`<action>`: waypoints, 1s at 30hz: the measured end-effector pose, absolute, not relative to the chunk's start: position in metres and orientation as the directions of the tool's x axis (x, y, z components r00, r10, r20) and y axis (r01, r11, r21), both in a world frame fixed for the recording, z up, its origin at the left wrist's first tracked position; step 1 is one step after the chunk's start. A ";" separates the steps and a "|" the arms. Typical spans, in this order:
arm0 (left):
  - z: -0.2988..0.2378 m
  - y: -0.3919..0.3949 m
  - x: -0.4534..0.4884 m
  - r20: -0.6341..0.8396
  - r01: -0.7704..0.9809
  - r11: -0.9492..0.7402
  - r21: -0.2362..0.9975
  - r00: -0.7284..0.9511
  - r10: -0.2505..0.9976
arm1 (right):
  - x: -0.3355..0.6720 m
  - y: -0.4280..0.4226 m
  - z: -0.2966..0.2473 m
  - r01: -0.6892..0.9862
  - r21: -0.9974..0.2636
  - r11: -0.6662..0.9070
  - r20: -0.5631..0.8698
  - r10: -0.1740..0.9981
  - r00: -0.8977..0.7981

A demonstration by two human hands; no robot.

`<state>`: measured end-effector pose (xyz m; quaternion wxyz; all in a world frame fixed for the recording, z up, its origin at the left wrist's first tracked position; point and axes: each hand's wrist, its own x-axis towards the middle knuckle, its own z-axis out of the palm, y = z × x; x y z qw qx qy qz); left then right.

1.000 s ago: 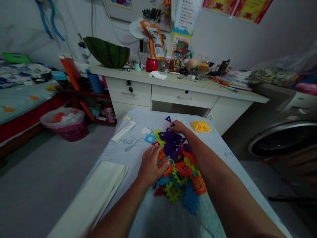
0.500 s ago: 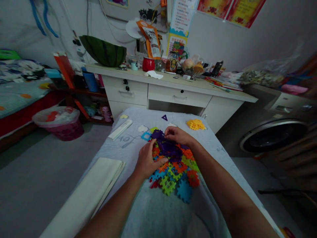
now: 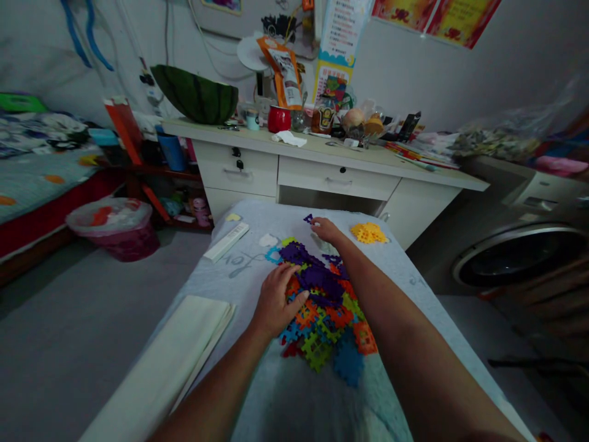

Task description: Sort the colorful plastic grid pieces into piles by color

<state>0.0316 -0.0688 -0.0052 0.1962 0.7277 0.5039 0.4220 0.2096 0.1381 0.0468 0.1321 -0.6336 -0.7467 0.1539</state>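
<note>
A heap of notched plastic building pieces, orange, green, blue and red, lies on the cloth-covered table (image 3: 248, 294), with purple pieces (image 3: 319, 279) on top. My left hand (image 3: 278, 301) rests at the heap's left edge, thumb and fingers spread, touching the pieces. Beyond the heap, my right hand (image 3: 326, 229) has its fingertips pinched at a small purple triangular piece (image 3: 308, 218). The exact grip is partly hidden by the fingers. A separate pile of yellow pieces (image 3: 369, 232) sits to the right of that hand.
A long white box (image 3: 226, 242) and a folded cream cloth (image 3: 161, 368) lie on the left. White pieces (image 3: 268, 240) and a pale yellow one (image 3: 233, 217) are at the back. Behind stands a white desk (image 3: 335, 184); a washing machine (image 3: 519, 227) is at right.
My right hand has moved from the purple pieces on the heap away from me to the purple triangular piece. My left hand stays at the heap, its fingers slightly shifted. The view shifts a little.
</note>
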 end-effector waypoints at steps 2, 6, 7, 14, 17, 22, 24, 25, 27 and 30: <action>-0.005 -0.069 0.032 0.421 0.571 -0.415 0.708 0.131 0.898 | 0.204 0.149 0.039 0.925 -0.359 0.128 -0.035 0.988 -0.151; -0.003 -0.069 0.032 0.417 0.577 -0.402 0.711 0.114 0.902 | 0.198 0.155 0.026 0.954 -0.285 0.095 -0.091 0.988 -0.126; -0.002 -0.069 0.032 0.413 0.578 -0.397 0.713 0.111 0.904 | 0.197 0.155 0.025 0.958 -0.273 0.088 -0.098 0.988 -0.119; 0.000 -0.070 0.033 0.392 0.590 -0.376 0.715 0.108 0.914 | 0.202 0.147 0.037 0.975 -0.209 0.068 -0.092 0.992 -0.089; 0.001 -0.071 0.033 0.395 0.589 -0.384 0.711 0.118 0.911 | 0.208 0.138 0.044 0.972 -0.209 0.106 -0.133 0.982 -0.136; -0.001 -0.070 0.032 0.399 0.599 -0.395 0.697 0.134 0.907 | 0.215 0.117 0.051 0.949 -0.266 0.169 -0.137 0.968 -0.211; -0.002 -0.070 0.032 0.404 0.598 -0.400 0.695 0.136 0.905 | 0.217 0.105 0.052 0.938 -0.294 0.185 -0.133 0.964 -0.232; -0.003 -0.069 0.032 0.411 0.594 -0.405 0.695 0.134 0.902 | 0.219 0.098 0.053 0.932 -0.308 0.192 -0.137 0.960 -0.243; -0.004 -0.069 0.033 0.426 0.581 -0.410 0.703 0.117 0.897 | 0.223 0.082 0.053 0.912 -0.348 0.220 -0.153 0.946 -0.286; -0.006 -0.068 0.033 0.436 0.550 -0.399 0.734 0.069 0.897 | 0.230 0.056 0.053 0.855 -0.435 0.284 -0.157 0.911 -0.382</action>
